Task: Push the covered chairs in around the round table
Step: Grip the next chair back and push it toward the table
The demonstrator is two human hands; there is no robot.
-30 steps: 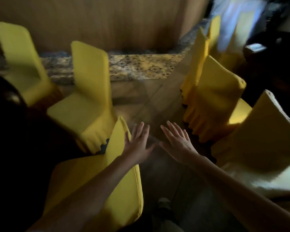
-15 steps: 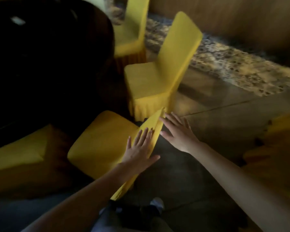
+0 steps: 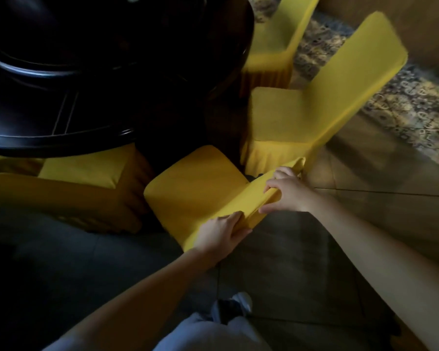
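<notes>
Dim tiled floor (image 3: 289, 274), patterned rug (image 3: 403, 105) at 2 o'clock. Dark round table (image 3: 61, 138) at 10 o'clock. At centre, nearest yellow chair (image 3: 193, 188), seat toward the table, perhaps just short of its rim. On its backrest top, left hand (image 3: 219, 235) and right hand (image 3: 288, 192), both curled over the edge, gripping the cover. Beside it, left chair (image 3: 81, 171) at 9 o'clock, right chair (image 3: 289, 117) at 2, far chair (image 3: 276, 39) at 1.

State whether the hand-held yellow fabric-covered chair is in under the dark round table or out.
Out: the yellow fabric-covered chair shows its whole seat, clear of the dark round table.
</notes>
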